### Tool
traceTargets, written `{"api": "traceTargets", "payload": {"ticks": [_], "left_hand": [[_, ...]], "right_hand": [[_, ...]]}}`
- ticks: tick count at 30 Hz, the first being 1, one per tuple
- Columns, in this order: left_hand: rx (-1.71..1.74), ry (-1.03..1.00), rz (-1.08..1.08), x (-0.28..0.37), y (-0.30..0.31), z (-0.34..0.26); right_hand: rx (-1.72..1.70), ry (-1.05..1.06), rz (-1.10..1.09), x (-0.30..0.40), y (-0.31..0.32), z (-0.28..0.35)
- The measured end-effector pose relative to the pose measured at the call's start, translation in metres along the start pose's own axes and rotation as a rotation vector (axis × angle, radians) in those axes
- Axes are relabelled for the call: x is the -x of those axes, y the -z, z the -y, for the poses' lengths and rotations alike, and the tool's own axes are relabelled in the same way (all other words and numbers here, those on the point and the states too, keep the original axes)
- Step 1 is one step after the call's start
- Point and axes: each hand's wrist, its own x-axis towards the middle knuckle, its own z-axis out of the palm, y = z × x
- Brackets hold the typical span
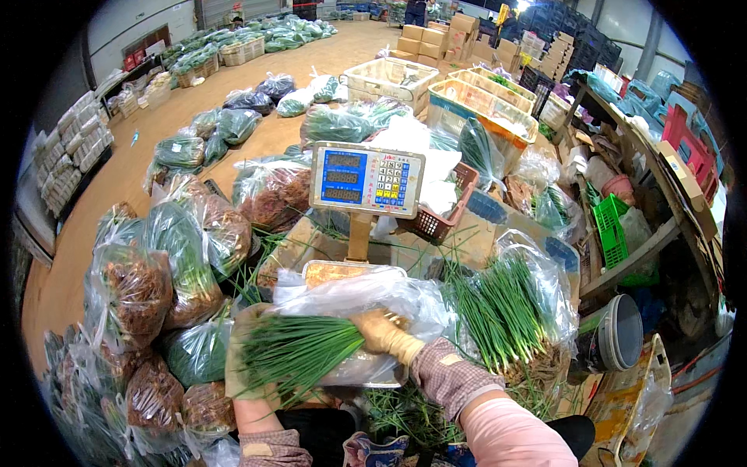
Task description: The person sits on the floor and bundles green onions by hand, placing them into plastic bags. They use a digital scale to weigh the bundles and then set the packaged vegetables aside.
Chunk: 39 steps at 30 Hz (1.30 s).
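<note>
My right hand point(378, 334), in a tan work glove, is closed around a bunch of green onions point(303, 344), with the long leaves pointing left. My left hand point(240, 356), gloved too, is blurred beside the leaf tips; leaves cover its fingers, so its grip is unclear. Beneath the bunch, clear plastic bags point(373, 295) lie over the pan point(332, 271) of a weighing scale. The scale's display and keypad point(366, 180) stand on a post behind the pan. To the right, more green onions point(502, 315) lie on clear plastic, white bases and roots towards me.
Bagged green onions point(137, 292) crowd my left side. Behind the scale are a brown plastic basket point(443, 204) and pale crates point(391, 82). A bucket point(621, 333), a yellow crate point(627, 403) and a wooden rack point(636, 262) stand on the right. Loose leaves point(408, 414) lie below the scale.
</note>
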Motion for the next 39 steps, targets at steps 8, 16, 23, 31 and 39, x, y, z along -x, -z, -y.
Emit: {"api": "traceTargets", "payload": {"ticks": [8,16,23,31,39], "left_hand": [[-0.734,-0.546,-0.542,-0.046,0.060,-0.006],[-1.188,-1.089,-0.490,-0.053,-0.026,0.016],[-0.800,-1.235,-0.015,0.002,-0.175,0.051],[-0.974,-0.182,0.944,0.055,-0.289,0.212],[-0.487,0.532,0.862,0.056,-0.399,0.368]], "right_hand": [[0.085,-0.516,0.072,0.014,0.002,-0.077],[-0.082,-0.444,0.417,0.079,0.108,0.020],[-0.170,-0.758,-0.307,0.310,0.163,-0.149],[-0.124,-1.329,-0.269,0.435,0.028,-0.262],[-0.505,-1.307,0.045,0.421,0.032,-0.279]]}}
